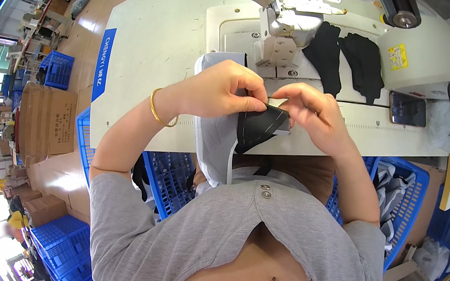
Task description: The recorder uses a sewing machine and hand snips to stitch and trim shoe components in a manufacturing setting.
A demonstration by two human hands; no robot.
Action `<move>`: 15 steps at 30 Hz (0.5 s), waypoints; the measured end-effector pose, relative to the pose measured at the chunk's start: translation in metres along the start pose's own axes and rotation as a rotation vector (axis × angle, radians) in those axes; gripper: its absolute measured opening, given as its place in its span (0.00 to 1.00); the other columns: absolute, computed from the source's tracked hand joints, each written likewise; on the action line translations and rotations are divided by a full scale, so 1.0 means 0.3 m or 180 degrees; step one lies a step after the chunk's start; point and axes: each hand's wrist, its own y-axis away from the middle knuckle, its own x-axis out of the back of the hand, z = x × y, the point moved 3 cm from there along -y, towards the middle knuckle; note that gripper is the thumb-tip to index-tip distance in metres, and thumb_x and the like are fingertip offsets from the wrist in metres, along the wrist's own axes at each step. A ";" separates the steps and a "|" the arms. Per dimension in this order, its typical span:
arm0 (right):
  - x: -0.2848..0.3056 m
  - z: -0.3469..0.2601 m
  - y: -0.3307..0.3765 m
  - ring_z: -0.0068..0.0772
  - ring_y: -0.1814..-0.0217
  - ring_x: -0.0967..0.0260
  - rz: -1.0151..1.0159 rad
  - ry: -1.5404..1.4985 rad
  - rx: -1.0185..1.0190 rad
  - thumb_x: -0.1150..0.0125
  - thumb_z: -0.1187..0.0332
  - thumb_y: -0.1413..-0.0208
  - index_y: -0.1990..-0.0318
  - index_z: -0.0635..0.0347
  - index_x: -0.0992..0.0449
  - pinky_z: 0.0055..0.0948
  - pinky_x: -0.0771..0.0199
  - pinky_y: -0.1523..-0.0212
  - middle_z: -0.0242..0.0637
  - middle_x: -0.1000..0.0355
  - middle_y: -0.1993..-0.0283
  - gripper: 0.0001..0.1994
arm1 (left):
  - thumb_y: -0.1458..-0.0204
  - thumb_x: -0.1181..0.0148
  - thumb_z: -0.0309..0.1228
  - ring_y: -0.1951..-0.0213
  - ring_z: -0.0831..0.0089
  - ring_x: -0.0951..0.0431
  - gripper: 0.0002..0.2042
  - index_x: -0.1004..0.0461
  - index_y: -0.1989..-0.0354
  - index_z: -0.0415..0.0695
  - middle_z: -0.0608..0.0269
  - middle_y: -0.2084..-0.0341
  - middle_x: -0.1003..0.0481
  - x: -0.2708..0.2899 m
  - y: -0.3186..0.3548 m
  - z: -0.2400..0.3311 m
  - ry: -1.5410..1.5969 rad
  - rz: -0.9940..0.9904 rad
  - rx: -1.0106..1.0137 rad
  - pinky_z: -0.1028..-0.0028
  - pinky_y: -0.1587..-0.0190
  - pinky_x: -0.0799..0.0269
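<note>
My left hand [235, 88] is closed, thumb and fingers pinching the upper edge of a black fabric piece [255, 133] with white dashed lines on it. Close beside it, my right hand [317, 118] has its thumb and fingertips closed on the right-hand side of the same piece. Joined to or lying against the black piece is a light grey fabric panel [215, 145], which drapes over the table's front edge. Both hands are in front of the sewing machine [278, 38], just below its needle area. The exact fingertip contact is partly hidden.
Black cut fabric pieces [362, 65] lie right of the machine head. A phone [407, 109] rests near the table's right end. Blue crates with fabric [411, 197] stand under the table edge; more blue crates [61, 244] and a cardboard box [47, 124] are at left.
</note>
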 end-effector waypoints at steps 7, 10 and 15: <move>0.001 0.002 -0.031 0.20 0.76 0.34 -0.0745 0.0679 -0.0295 0.39 0.69 0.43 0.66 0.64 0.23 0.25 0.34 0.73 0.35 0.27 0.77 0.07 | 0.52 0.35 0.25 0.73 0.67 0.27 0.04 0.23 0.71 0.39 0.60 0.77 0.25 -0.005 -0.002 0.025 -0.0390 0.0098 -0.0230 0.71 0.67 0.32; -0.004 -0.012 -0.035 0.20 0.76 0.34 -0.0907 0.0649 -0.0198 0.40 0.70 0.43 0.66 0.64 0.23 0.24 0.33 0.72 0.35 0.27 0.77 0.06 | 0.53 0.34 0.25 0.71 0.66 0.27 0.04 0.23 0.70 0.40 0.61 0.76 0.24 -0.006 0.003 0.026 -0.0428 0.0021 -0.0207 0.70 0.64 0.32; -0.019 0.009 -0.027 0.20 0.75 0.33 -0.0857 0.0438 -0.0301 0.39 0.70 0.43 0.66 0.64 0.23 0.26 0.33 0.72 0.36 0.26 0.76 0.06 | 0.55 0.32 0.25 0.69 0.66 0.27 0.05 0.23 0.70 0.42 0.63 0.75 0.26 -0.010 0.011 0.035 -0.0765 0.0084 -0.0451 0.68 0.58 0.33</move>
